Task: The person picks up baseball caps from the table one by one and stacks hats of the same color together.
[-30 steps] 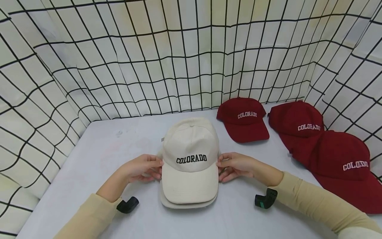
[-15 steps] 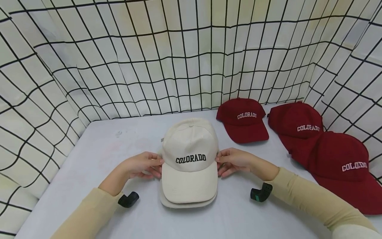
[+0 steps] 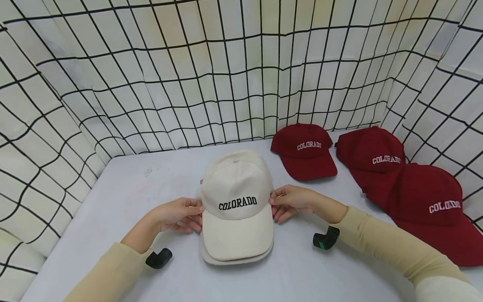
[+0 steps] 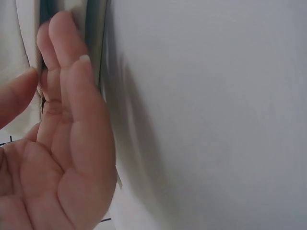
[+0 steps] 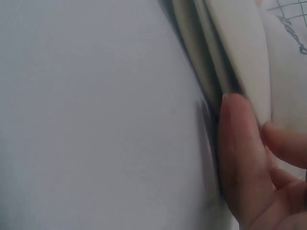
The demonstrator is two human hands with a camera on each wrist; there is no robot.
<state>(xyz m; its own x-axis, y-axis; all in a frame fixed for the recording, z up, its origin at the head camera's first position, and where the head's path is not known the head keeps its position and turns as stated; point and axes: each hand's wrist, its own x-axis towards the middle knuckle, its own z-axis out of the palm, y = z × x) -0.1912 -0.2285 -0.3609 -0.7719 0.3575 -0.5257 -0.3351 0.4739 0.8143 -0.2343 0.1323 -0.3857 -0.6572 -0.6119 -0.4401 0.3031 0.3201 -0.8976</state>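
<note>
A cream baseball cap with black COLORADO lettering lies on top of another cream cap, whose brim edge shows below it. At the left side, where crown and brim meet, my left hand pinches the upper cap's edge. My right hand pinches the same cap at the opposite side. In the left wrist view the thumb is outside the cap and the other fingers reach under its edge. In the right wrist view stacked brims show with gaps between them, beside the fingers.
One red COLORADO cap sits at the back. Two more, a rear red cap and a front red cap, overlap at the right. A black-lined grid backdrop surrounds the white table.
Both hands keep their hold on the upper cream cap. The whole view shifts slightly left. The right forearm has come up and in a little; the caps stay in place.
</note>
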